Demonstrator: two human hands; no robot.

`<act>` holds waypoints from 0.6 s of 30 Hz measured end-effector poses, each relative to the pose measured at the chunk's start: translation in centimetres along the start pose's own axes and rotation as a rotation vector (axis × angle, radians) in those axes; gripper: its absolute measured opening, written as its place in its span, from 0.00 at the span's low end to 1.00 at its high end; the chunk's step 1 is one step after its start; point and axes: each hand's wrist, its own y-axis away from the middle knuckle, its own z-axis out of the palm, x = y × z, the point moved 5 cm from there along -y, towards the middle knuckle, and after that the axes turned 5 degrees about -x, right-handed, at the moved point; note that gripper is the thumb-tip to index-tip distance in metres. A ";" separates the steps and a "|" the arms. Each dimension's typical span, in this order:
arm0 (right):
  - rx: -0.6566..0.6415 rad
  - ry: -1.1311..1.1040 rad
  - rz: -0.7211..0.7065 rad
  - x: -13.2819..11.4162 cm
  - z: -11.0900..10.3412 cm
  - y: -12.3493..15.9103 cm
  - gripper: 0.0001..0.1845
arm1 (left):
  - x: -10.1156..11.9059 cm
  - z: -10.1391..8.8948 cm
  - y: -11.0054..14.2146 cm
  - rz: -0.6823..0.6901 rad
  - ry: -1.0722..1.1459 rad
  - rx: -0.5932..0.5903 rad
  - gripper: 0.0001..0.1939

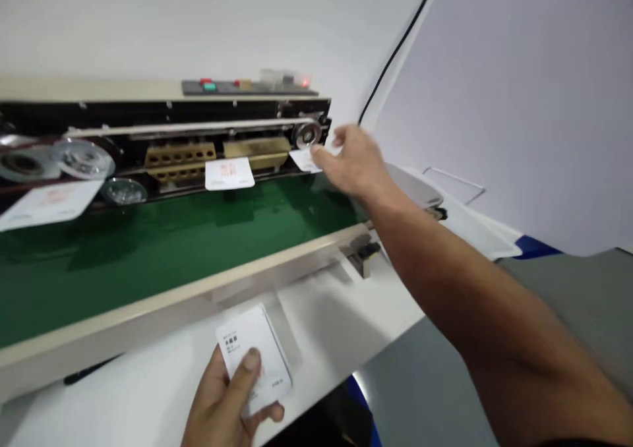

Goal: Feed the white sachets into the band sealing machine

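Observation:
My left hand is low in view, with its thumb pressed on a white card packet printed with dark text and a faint red mark. My right hand stretches across to the right end of a band sealer. Its fingers are spread, right by a small white packet that is partly hidden behind them. Another white packet stands at the brass heater blocks, above the green conveyor belt. A third packet lies at the far left, on the belt's back edge.
Silver rollers sit along the sealer's left side, and a control panel with coloured buttons runs along its top. A white shelf lies below the cream belt rail. A black cable runs up the white wall.

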 end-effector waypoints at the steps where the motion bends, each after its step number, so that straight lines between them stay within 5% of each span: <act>1: 0.075 0.072 -0.162 -1.0 -0.5 2.0 0.23 | 0.4 0.3 0.2 0.009 0.008 -0.025 0.29; 4: 0.051 0.071 -0.509 -2.3 -0.3 10.4 0.17 | 1.0 0.5 0.1 0.041 0.038 -0.078 0.24; 6: -0.215 0.006 -0.590 -1.7 1.6 15.9 0.24 | 0.8 0.3 -0.1 0.026 0.107 -0.112 0.24; 9: -0.601 -0.144 -0.362 1.2 5.3 20.8 0.38 | 0.0 0.0 -0.4 -0.013 0.191 -0.133 0.19; 11: -0.744 -0.248 -0.190 2.7 7.1 21.7 0.33 | -0.2 0.2 -0.8 0.005 0.197 -0.176 0.14; 14: -0.806 -0.343 -0.084 3.4 7.9 21.1 0.11 | -0.3 1.2 -1.5 0.067 0.183 -0.315 0.19; 18: -0.787 -0.411 0.115 4.8 8.1 19.7 0.15 | -0.4 2.2 -3.1 0.109 0.167 -0.407 0.22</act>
